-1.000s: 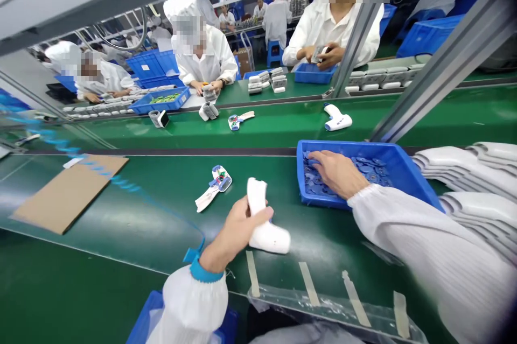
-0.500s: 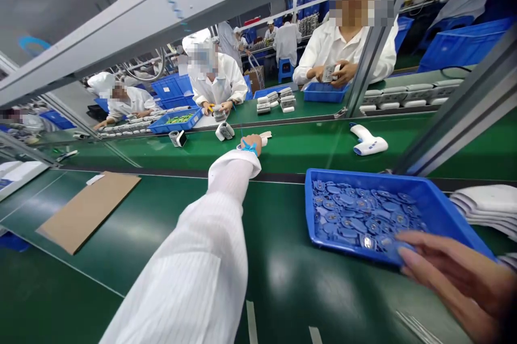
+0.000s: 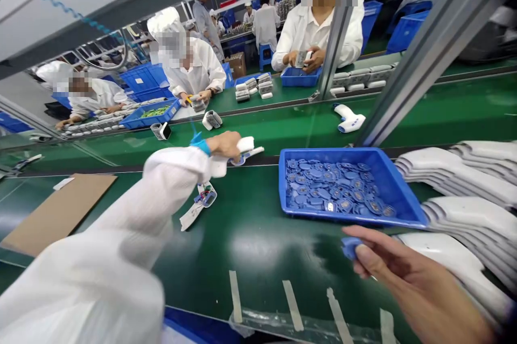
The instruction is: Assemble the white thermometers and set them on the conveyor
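The right hand (image 3: pixel 404 279) pinches a blue plastic disc (image 3: pixel 350 247) between thumb and fingertips, just off the near edge of a blue plastic tray (image 3: pixel 323 152). The tray sits on a green conveyor belt (image 3: pixel 258 263), and its floor is crowded with loose blue discs (image 3: pixel 331 189), several with shiny centres. The left hand (image 3: pixel 223 145) reaches across the belt, blurred, its fingers apparently closed on a white plastic piece (image 3: pixel 245 144). An opened white housing with a circuit board (image 3: pixel 205 196) lies on the belt below that arm. To the right of the tray, white gun-shaped housings (image 3: pixel 456 172) lie stacked in overlapping rows. Farther off, across a metal frame, two more containers show — a co-worker's blue tray (image 3: pixel 299 78) and a blue tray of green parts (image 3: pixel 151 116).
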Tool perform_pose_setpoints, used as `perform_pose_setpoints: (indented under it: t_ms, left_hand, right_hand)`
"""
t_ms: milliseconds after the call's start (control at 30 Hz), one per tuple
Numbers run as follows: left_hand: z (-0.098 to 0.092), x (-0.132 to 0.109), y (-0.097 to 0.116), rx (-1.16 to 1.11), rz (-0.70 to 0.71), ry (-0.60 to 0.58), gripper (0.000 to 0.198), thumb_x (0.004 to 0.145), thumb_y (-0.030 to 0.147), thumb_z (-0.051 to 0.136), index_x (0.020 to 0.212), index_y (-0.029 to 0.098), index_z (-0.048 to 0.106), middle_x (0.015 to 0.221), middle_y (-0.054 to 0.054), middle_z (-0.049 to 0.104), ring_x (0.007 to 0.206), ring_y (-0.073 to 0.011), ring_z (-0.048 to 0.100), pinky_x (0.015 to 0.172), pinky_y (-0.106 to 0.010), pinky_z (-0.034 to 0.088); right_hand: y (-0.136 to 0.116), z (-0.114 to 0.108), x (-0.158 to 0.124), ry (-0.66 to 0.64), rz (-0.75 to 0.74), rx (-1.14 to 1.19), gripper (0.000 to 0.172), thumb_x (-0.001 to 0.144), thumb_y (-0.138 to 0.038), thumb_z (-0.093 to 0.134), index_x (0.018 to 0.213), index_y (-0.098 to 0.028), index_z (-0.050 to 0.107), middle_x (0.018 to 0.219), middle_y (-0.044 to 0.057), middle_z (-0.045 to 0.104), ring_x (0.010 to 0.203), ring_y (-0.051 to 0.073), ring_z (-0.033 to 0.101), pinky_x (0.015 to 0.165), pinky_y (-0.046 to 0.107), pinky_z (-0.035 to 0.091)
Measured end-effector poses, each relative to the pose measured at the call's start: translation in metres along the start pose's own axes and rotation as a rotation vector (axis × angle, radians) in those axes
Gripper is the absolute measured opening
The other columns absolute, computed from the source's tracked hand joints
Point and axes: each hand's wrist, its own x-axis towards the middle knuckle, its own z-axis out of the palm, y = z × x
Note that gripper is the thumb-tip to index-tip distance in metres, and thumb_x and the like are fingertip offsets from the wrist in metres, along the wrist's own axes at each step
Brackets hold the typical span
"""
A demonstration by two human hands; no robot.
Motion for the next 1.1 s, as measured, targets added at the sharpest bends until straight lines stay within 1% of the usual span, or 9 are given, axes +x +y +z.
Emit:
perform_pose_setpoints:
  t_ms: [100, 200, 300, 400, 533, 667, 733, 933, 1100]
  left_hand:
    - [0.04, -0.064, -0.004, -0.045, 0.07, -0.025, 0.034, 0.07, 0.031, 0.081, 0.1, 0.021, 0.071, 0.096, -0.004, 0.075, 0.084, -0.0253, 0.07, 0.066, -0.028, 0.046]
    - [0.095, -0.128, 0.005, -0.157, -0.003, 0.085, 0.044, 0.085, 0.053, 0.067, 0.111, 0.018, 0.062, 0.099, -0.01, 0.073, 0.084, -0.0282, 0.068, 0.065, -0.031, 0.044]
    - [0.136, -0.176, 0.031, -0.505, 0.079, 0.133, 0.036, 0.096, 0.051, 0.054, 0.114, 0.02, 0.059, 0.097, -0.008, 0.071, 0.083, -0.0242, 0.066, 0.07, -0.031, 0.045]
    - [0.153, -0.203, 0.064, -0.72, 0.167, 0.109, 0.027, 0.097, 0.046, 0.056, 0.109, 0.022, 0.058, 0.098, -0.005, 0.069, 0.085, -0.0214, 0.063, 0.072, -0.03, 0.044]
    - [0.152, -0.211, 0.088, -0.83, 0.276, 0.055, 0.02, 0.096, 0.042, 0.058, 0.1, 0.023, 0.056, 0.091, -0.001, 0.064, 0.079, -0.018, 0.058, 0.067, -0.027, 0.041]
    - [0.149, -0.208, 0.087, -0.856, 0.35, -0.057, 0.024, 0.098, 0.046, 0.054, 0.096, 0.023, 0.05, 0.078, 0.002, 0.058, 0.066, -0.0148, 0.051, 0.06, -0.026, 0.036]
    - [0.148, -0.207, 0.085, -0.774, 0.383, -0.072, 0.026, 0.099, 0.049, 0.052, 0.1, 0.023, 0.05, 0.079, 0.001, 0.058, 0.069, -0.0168, 0.052, 0.062, -0.027, 0.037]
    - [0.146, -0.206, 0.091, -0.645, 0.475, -0.011, 0.032, 0.106, 0.047, 0.035, 0.121, 0.023, 0.05, 0.105, -0.004, 0.067, 0.084, -0.0212, 0.057, 0.079, -0.035, 0.04]
    - [0.154, -0.205, 0.098, -0.675, 0.515, 0.145, 0.029, 0.109, 0.041, 0.03, 0.117, 0.026, 0.053, 0.105, 0.0, 0.069, 0.09, -0.0196, 0.06, 0.082, -0.035, 0.038]
  right_hand:
    - [-0.012, 0.009, -0.01, -0.121, 0.092, 0.049, 0.06, 0.079, -0.07, 0.064, 0.114, -0.023, 0.077, 0.064, 0.003, 0.067, 0.06, 0.018, 0.064, 0.058, 0.027, 0.056]
    - [-0.016, 0.023, -0.018, -0.133, 0.154, 0.11, 0.061, 0.078, -0.072, 0.064, 0.11, -0.022, 0.079, 0.063, 0.003, 0.066, 0.06, 0.016, 0.061, 0.059, 0.026, 0.054]
    - [-0.021, 0.038, -0.025, -0.136, 0.16, 0.17, 0.06, 0.075, -0.071, 0.069, 0.107, -0.021, 0.079, 0.061, 0.002, 0.065, 0.059, 0.016, 0.059, 0.06, 0.027, 0.054]
    - [-0.028, 0.05, -0.031, -0.148, 0.14, 0.215, 0.056, 0.073, -0.068, 0.072, 0.104, -0.022, 0.08, 0.059, 0.001, 0.064, 0.057, 0.016, 0.058, 0.06, 0.028, 0.056]
    - [-0.033, 0.057, -0.039, -0.15, 0.075, 0.23, 0.049, 0.077, -0.065, 0.071, 0.101, -0.023, 0.079, 0.069, 0.003, 0.069, 0.062, 0.017, 0.061, 0.059, 0.028, 0.056]
    - [-0.025, 0.054, -0.043, -0.127, -0.096, 0.102, 0.039, 0.087, -0.058, 0.066, 0.105, -0.025, 0.077, 0.096, 0.005, 0.074, 0.08, 0.019, 0.067, 0.068, 0.028, 0.057]
    - [-0.02, 0.049, -0.044, -0.098, -0.179, -0.013, 0.035, 0.09, -0.056, 0.064, 0.106, -0.027, 0.076, 0.1, 0.005, 0.073, 0.083, 0.019, 0.067, 0.069, 0.029, 0.056]
    - [-0.023, 0.039, -0.044, -0.105, -0.257, -0.156, 0.035, 0.095, -0.055, 0.056, 0.108, -0.028, 0.074, 0.095, 0.003, 0.072, 0.078, 0.018, 0.066, 0.067, 0.03, 0.055]
    - [-0.031, 0.036, -0.04, -0.209, -0.367, -0.238, 0.029, 0.1, -0.047, 0.053, 0.114, -0.027, 0.069, 0.101, 0.003, 0.07, 0.085, 0.016, 0.067, 0.076, 0.028, 0.055]
